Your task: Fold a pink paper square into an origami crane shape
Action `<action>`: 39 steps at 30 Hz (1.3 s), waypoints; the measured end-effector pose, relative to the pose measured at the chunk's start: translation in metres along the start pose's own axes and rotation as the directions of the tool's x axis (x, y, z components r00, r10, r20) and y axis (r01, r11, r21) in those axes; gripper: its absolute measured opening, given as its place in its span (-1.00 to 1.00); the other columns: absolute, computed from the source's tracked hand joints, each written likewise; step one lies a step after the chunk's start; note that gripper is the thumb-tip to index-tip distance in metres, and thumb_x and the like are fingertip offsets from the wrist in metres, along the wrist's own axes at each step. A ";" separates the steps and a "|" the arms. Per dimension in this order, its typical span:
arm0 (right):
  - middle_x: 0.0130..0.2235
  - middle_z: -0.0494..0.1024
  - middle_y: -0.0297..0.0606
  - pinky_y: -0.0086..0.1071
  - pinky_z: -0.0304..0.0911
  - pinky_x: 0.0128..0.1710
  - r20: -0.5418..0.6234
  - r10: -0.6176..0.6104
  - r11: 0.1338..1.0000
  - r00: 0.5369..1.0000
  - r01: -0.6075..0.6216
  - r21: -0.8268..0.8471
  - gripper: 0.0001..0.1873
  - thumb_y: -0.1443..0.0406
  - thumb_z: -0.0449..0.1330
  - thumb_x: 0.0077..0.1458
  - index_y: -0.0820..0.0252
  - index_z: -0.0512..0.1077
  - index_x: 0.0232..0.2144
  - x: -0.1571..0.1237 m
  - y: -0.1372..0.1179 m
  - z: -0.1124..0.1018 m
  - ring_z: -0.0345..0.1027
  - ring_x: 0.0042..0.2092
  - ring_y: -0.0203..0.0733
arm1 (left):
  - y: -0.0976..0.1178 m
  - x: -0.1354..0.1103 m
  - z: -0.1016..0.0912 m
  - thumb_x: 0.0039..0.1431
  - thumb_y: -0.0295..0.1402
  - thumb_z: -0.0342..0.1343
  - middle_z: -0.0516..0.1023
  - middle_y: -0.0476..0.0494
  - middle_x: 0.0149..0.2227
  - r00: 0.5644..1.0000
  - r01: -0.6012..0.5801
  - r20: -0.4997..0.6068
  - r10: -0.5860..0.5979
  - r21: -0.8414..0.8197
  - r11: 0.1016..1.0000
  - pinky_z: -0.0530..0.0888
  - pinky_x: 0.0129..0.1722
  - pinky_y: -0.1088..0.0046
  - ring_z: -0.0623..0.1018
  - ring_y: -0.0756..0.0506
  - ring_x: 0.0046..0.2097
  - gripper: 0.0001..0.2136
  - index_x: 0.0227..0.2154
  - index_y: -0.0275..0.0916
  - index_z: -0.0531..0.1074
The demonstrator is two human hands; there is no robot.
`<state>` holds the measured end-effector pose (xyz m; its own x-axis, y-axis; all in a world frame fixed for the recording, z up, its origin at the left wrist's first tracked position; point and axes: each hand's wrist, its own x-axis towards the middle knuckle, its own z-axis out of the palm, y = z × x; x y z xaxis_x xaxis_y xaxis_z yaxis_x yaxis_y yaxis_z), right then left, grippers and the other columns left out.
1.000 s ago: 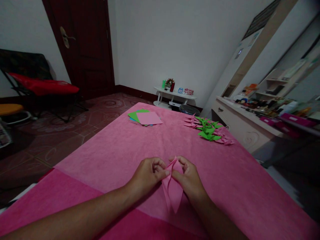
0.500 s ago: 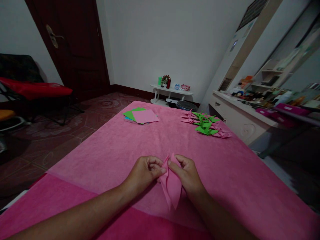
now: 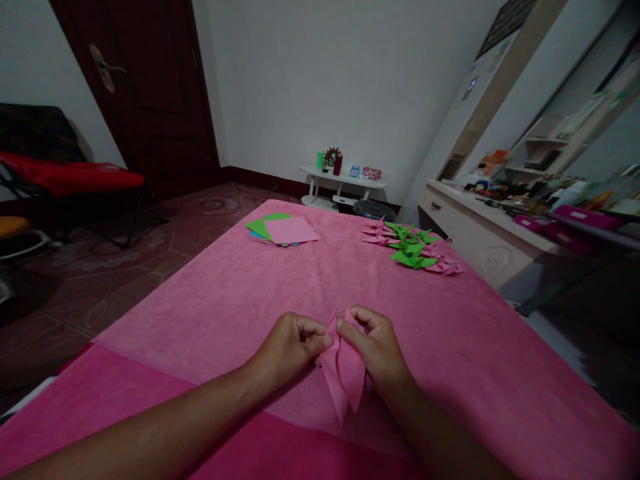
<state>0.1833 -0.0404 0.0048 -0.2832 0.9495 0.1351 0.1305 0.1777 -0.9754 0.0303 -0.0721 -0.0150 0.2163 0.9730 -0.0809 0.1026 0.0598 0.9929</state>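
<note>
A half-folded pink origami paper [image 3: 343, 373] hangs point-down between both hands, low over the pink tablecloth [image 3: 240, 300]. My left hand [image 3: 290, 347] pinches its upper left edge with thumb and curled fingers. My right hand [image 3: 377, 350] pinches the upper right flap, fingers closed. Farther back on the cloth lie a stack of flat coloured paper squares [image 3: 283, 230], pink on top, and a heap of finished pink and green folded paper figures [image 3: 413, 250].
The table's right edge runs close to a beige cabinet [image 3: 475, 240] cluttered with small items. A low white side table [image 3: 343, 187] stands by the far wall. A dark door [image 3: 140, 93] and a chair with a red cushion [image 3: 70, 180] are at the left.
The view has barely shifted over the last half second. Both hands keep their pinch on the pink paper, and its top flaps are now pressed slightly closer together.
</note>
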 end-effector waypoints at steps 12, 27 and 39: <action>-0.52 0.34 -0.38 -0.44 0.13 -0.44 0.089 0.043 0.993 0.995 -0.052 0.109 -0.80 0.21 0.23 -0.07 0.22 0.35 -0.55 -0.004 -0.007 0.001 0.20 -0.44 -0.29 | -0.001 0.001 0.002 0.07 -0.18 0.07 0.00 0.08 -0.62 0.997 -0.070 -0.019 0.070 -0.017 0.997 0.02 -0.54 0.52 0.05 0.09 -0.54 -0.61 -0.72 -0.28 0.14; -0.57 0.39 -0.36 -0.44 0.15 -0.44 0.114 0.037 0.999 0.993 -0.036 -0.009 -0.91 0.34 0.20 -0.20 0.24 0.37 -0.64 -0.002 -0.008 0.000 0.24 -0.46 -0.28 | 0.003 -0.004 0.002 0.12 -0.27 0.02 0.10 0.06 -0.62 0.994 -0.113 0.011 0.112 0.034 0.993 0.06 -0.54 0.54 0.11 0.08 -0.54 -0.68 -0.67 -0.33 0.28; -0.55 0.45 -0.33 -0.42 0.14 -0.42 0.075 -0.005 1.000 0.997 0.007 -0.026 -0.96 0.36 0.26 -0.23 0.25 0.48 -0.63 0.001 -0.002 -0.007 0.26 -0.46 -0.28 | 0.003 -0.003 0.000 0.13 -0.34 -0.03 -0.01 0.08 -0.61 0.983 -0.179 0.069 0.171 0.119 0.977 0.00 -0.55 0.52 0.04 0.08 -0.53 -0.68 -0.70 -0.29 0.16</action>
<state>0.1889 -0.0378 0.0080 -0.3539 0.9266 0.1268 0.1536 0.1914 -0.9694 0.0303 -0.0753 -0.0119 0.2969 0.9511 0.0847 0.1766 -0.1419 0.9740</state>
